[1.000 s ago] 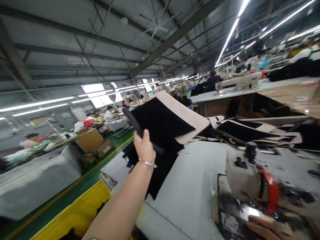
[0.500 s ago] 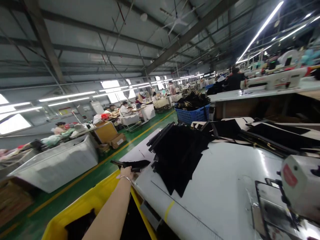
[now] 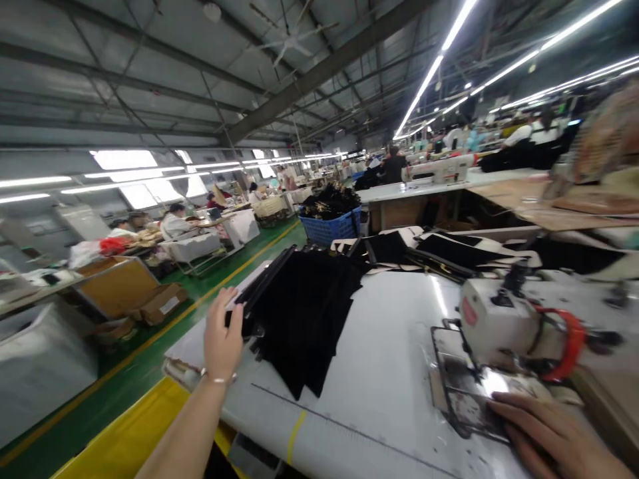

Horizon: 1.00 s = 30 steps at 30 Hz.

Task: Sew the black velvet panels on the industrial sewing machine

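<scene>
A pile of black fabric pieces [image 3: 309, 313] lies on the white sewing table [image 3: 384, 372], with dark strips along its left edge. At that edge is my left hand [image 3: 223, 339], open with thumb and fingers apart; whether the fingertips touch the pile I cannot tell. A bracelet circles the wrist. My right hand [image 3: 544, 426] lies with fingers stretched out beside the metal plate under the sewing machine's head [image 3: 494, 319]. Nothing shows in its fingers, though their undersides are hidden.
Below the table's left edge stands a yellow bin [image 3: 130, 432]. More black and cream pieces [image 3: 449, 249] lie behind the machine. A blue crate [image 3: 329, 227] heaped with dark pieces stands beyond the table. People work at benches along the green aisle [image 3: 200, 303].
My left hand has let go of the black piece it held above the yellow bin and moved to the pile's edge. The view has swung right, bringing my right hand into sight.
</scene>
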### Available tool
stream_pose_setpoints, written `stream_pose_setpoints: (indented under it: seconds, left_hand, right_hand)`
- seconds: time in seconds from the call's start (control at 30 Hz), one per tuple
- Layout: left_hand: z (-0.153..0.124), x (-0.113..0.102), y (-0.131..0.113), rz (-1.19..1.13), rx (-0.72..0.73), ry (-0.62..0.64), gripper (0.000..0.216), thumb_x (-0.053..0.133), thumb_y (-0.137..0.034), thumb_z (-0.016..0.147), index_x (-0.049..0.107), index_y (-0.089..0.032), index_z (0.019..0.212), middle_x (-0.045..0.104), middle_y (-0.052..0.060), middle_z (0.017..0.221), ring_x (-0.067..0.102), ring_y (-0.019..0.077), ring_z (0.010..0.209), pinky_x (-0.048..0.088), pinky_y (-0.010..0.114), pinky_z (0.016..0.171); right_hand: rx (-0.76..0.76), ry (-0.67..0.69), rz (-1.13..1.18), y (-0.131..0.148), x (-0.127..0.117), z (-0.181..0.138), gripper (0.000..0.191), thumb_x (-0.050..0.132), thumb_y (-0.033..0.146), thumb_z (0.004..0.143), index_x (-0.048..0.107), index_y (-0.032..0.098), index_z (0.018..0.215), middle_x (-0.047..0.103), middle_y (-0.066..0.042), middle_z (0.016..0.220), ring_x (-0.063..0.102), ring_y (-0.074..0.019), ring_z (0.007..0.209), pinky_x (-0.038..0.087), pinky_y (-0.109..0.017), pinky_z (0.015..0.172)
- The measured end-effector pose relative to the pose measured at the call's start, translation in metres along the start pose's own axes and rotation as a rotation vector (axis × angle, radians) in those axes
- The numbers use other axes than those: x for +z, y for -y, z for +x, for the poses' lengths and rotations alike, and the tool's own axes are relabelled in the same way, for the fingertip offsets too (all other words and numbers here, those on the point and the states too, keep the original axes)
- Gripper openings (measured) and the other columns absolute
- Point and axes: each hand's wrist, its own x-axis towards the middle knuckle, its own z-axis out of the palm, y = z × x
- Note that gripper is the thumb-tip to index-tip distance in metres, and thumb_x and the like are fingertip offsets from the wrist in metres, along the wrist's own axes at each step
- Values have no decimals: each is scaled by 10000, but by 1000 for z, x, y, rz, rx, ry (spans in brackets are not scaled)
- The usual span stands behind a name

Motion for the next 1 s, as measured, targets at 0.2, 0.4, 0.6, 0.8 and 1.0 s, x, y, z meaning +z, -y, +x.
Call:
stream_pose_setpoints:
  seconds: [0.2,0.4,0.6,0.8,1.0]
  left_hand:
    - [-104,29,-94,-173,716,477,359,557,-267,878,555,-310,1234,530,-12,1332,440,238,1292,395,436,1087]
    - [-173,91,-179,-375,774,887,327,538,-211,899,574,-274,1218,566,29,1298,469,217,1268,448,407,1055]
    - [-192,126,-214,-534,481,1093,318,585,-185,855,627,-255,1162,572,53,1293,497,219,1239,391,437,1093]
    - [-203,144,-201,-588,475,1073,356,608,-151,814,637,-242,1156,565,64,1301,471,238,1258,352,473,1107]
    - [-201,132,-204,-597,455,1012,353,486,-216,921,542,-230,1269,542,75,1320,464,211,1262,359,451,1110]
  right_hand:
    - [214,96,-315,2,-101,-9,385,524,361,873,559,267,1245,559,-45,1276,513,-229,1179,413,-412,1010]
    - [455,260,-400,-37,-128,-44,780,575,591,776,437,99,1366,496,-160,1348,468,-310,1230,385,-463,1032]
    - [448,338,-330,-40,-137,-39,632,539,598,802,540,195,1289,597,-72,1250,581,-238,1104,462,-362,947]
    - [475,280,-386,-39,-145,-25,374,492,420,844,655,219,1114,705,-82,943,672,-247,799,520,-370,701]
    - [301,-33,-307,36,-168,-51,459,527,371,839,501,400,1296,630,16,1178,590,-247,1056,432,-458,971]
